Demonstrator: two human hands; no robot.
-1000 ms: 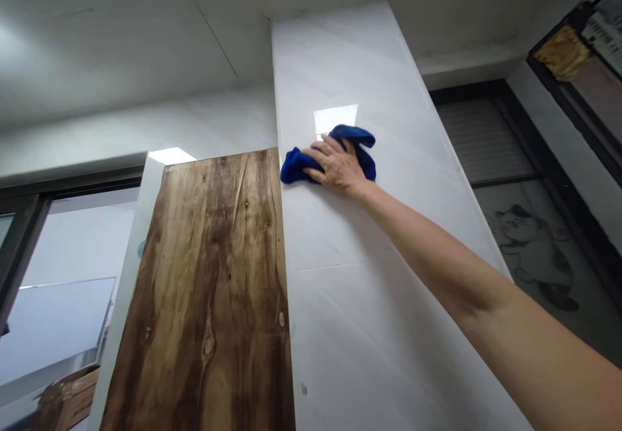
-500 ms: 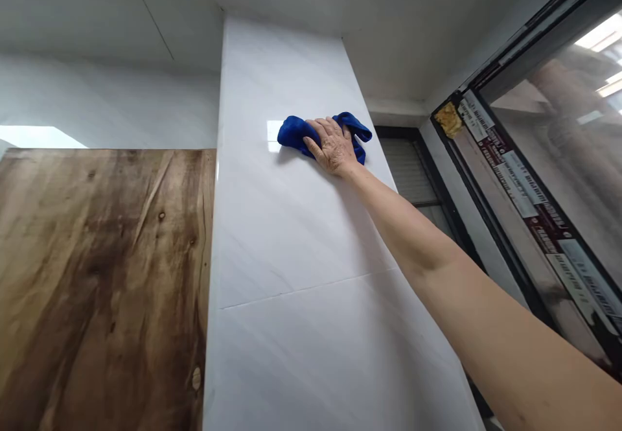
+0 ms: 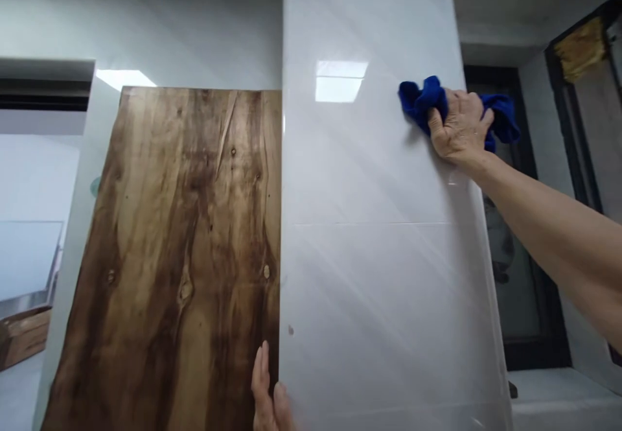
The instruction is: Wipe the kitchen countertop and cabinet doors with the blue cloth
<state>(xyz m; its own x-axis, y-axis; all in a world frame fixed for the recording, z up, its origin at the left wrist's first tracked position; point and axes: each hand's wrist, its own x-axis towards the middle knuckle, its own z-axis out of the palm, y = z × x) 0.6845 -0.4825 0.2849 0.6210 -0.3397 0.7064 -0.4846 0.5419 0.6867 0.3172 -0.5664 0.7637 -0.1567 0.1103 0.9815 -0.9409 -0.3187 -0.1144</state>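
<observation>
My right hand presses a crumpled blue cloth against the right edge of a glossy white tiled column. Parts of the cloth stick out on both sides of the fingers, and its right end hangs past the column's edge. At the bottom centre, my left hand is partly in view with its fingers stretched upward, beside the seam between the column and a brown wooden slab. Nothing shows in the left hand.
Left of the slab, an opening shows a wooden box low down. A dark-framed window stands behind the column's right side, above a white ledge. Yellow material sits at the upper right frame.
The view has turned left and down. The cloth under my right hand has moved from the column's face to its right edge. My left hand has come into view at the bottom.
</observation>
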